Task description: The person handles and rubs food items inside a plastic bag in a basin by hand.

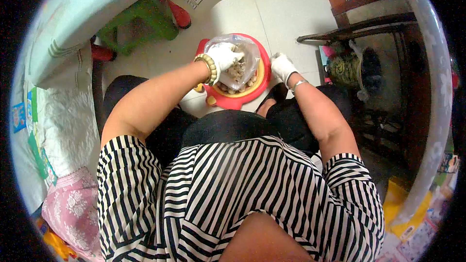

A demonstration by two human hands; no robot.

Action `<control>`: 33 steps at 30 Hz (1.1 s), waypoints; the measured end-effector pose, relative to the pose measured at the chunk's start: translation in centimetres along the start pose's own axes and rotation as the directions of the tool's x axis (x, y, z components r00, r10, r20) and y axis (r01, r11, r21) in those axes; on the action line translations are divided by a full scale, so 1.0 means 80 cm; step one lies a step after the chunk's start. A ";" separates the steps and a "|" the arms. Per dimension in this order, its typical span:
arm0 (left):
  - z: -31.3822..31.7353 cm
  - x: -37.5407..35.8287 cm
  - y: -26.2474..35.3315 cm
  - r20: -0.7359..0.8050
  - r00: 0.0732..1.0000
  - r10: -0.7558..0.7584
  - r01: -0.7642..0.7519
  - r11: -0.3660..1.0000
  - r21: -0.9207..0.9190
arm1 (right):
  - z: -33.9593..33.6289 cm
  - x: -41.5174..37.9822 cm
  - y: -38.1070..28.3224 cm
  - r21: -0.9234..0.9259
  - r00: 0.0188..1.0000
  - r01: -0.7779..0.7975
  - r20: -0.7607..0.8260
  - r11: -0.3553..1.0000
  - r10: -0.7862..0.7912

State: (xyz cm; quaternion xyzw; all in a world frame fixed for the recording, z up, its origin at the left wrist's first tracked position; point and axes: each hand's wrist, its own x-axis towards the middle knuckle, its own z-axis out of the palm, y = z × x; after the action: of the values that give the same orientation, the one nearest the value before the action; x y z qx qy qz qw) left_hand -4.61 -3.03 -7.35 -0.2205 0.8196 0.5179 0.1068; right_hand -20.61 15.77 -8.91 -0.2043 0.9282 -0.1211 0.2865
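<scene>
A clear plastic bag (251, 58) with small pale brown, lumpy pieces (237, 72) in it rests on a red and yellow round stool (264, 51). More of these pieces lie on the stool's top by its near edge. My left hand (225, 57), in a white glove with a beaded bracelet at the wrist, is at the bag's upper left, over the pieces. Its fingers are curled in; what they grip is hidden. Beyond the stool's right rim, my right hand (283, 66), also white-gloved, is closed. I cannot make out what it holds.
A green stool (141, 24) stands at the upper left, beside a covered piece of furniture (58, 29). On the right is a dark wooden frame (369, 31) with a patterned item (347, 70) inside. Pale tiles (272, 0) cover the floor. My shoe (277, 92) is close to the red stool.
</scene>
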 end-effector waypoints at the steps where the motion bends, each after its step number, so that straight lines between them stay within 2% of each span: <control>1: -0.001 -0.003 0.003 -0.001 1.000 -0.001 0.001 1.000 -0.003 | 0.007 -0.009 -0.002 -0.267 0.997 0.070 0.035 0.961 -0.063; 3: -0.001 -0.007 0.005 0.043 0.999 0.021 -0.013 0.986 -0.168 | 0.020 -0.031 -0.004 -0.423 0.936 0.313 0.290 0.850 -0.201; 5: 0.004 -0.006 0.004 0.051 0.999 0.011 0.000 0.979 -0.205 | 0.033 -0.048 -0.011 -0.413 0.758 0.578 0.592 0.704 -0.275; 7: 0.009 -0.005 -0.001 0.062 0.997 0.050 -0.031 0.960 -0.278 | 0.068 -0.054 0.003 -0.327 0.663 0.699 0.631 0.636 -0.404; 9: 0.009 -0.002 -0.003 0.059 0.997 0.051 -0.037 0.974 -0.224 | 0.062 -0.080 -0.024 -0.397 0.648 0.707 0.695 0.586 -0.311; 11: 0.009 -0.004 -0.001 0.041 0.995 0.095 -0.091 0.993 -0.074 | 0.091 -0.077 -0.015 -0.415 0.641 0.741 0.671 0.528 -0.373; 12: 0.005 -0.009 0.003 0.077 0.993 0.093 -0.088 0.994 -0.068 | 0.102 -0.075 -0.014 -0.411 0.636 0.746 0.673 0.524 -0.377; 14: 0.004 -0.011 0.006 0.078 0.991 0.112 -0.114 0.993 0.017 | 0.120 -0.066 -0.012 -0.344 0.641 0.749 0.591 0.566 -0.489; 15: 0.005 -0.013 0.007 0.081 0.989 0.122 -0.124 0.992 0.018 | 0.128 -0.060 -0.005 -0.345 0.636 0.751 0.606 0.562 -0.478; 17: -0.001 -0.025 0.012 0.061 0.992 0.109 -0.108 0.994 -0.019 | 0.149 -0.050 -0.005 -0.481 0.692 0.692 0.654 0.538 -0.306; 18: 0.002 -0.025 0.008 -0.003 0.989 0.145 -0.145 0.989 -0.036 | 0.123 -0.071 -0.039 -0.513 0.690 0.689 0.681 0.513 -0.246; 19: 0.006 -0.025 0.003 -0.064 0.982 0.176 -0.180 0.982 -0.057 | 0.129 -0.069 -0.032 -0.511 0.689 0.690 0.681 0.513 -0.248; 21: -0.001 -0.034 0.004 -0.051 0.986 0.157 -0.157 0.987 -0.010 | 0.138 -0.068 -0.024 -0.404 0.680 0.721 0.570 0.562 -0.461; 22: -0.005 -0.039 0.008 -0.042 0.989 0.141 -0.139 0.989 0.041 | 0.140 -0.064 -0.027 -0.407 0.679 0.700 0.634 0.587 -0.370; 23: -0.007 -0.040 0.011 -0.044 0.989 0.142 -0.140 0.989 0.044 | 0.139 -0.063 -0.030 -0.407 0.680 0.700 0.632 0.586 -0.373; 25: -0.016 -0.044 0.014 0.116 0.953 0.281 -0.303 0.895 0.327 | 0.139 -0.064 -0.037 -0.467 0.657 0.692 0.722 0.550 -0.215; 26: -0.020 -0.049 0.016 0.211 0.892 0.400 -0.452 0.762 0.464 | 0.161 -0.056 -0.007 -0.422 0.693 0.699 0.600 0.577 -0.401; 27: -0.017 -0.051 0.017 0.211 0.892 0.400 -0.451 0.762 0.465 | 0.161 -0.054 -0.009 -0.422 0.692 0.700 0.600 0.576 -0.401; 29: -0.012 -0.052 0.019 0.254 0.872 0.417 -0.477 0.616 0.627 | 0.161 -0.051 -0.011 -0.432 0.681 0.692 0.657 0.578 -0.324; 30: -0.011 -0.051 0.016 0.270 0.849 0.454 -0.511 0.579 0.635 | 0.160 -0.053 -0.012 -0.432 0.681 0.692 0.657 0.579 -0.324; 31: -0.008 -0.049 0.011 0.273 0.849 0.453 -0.512 0.577 0.636 | 0.158 -0.055 -0.014 -0.422 0.689 0.669 0.660 0.612 -0.300; 33: -0.004 -0.043 0.005 0.156 0.888 0.433 -0.447 0.730 0.517 | 0.155 -0.058 -0.020 -0.406 0.697 0.648 0.658 0.645 -0.286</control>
State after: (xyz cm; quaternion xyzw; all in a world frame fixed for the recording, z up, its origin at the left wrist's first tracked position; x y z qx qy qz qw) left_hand -1.75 -2.28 -5.52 0.0254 0.9586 0.2794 0.0488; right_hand -9.39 15.06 -16.13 -0.5538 0.7042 0.1752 0.4083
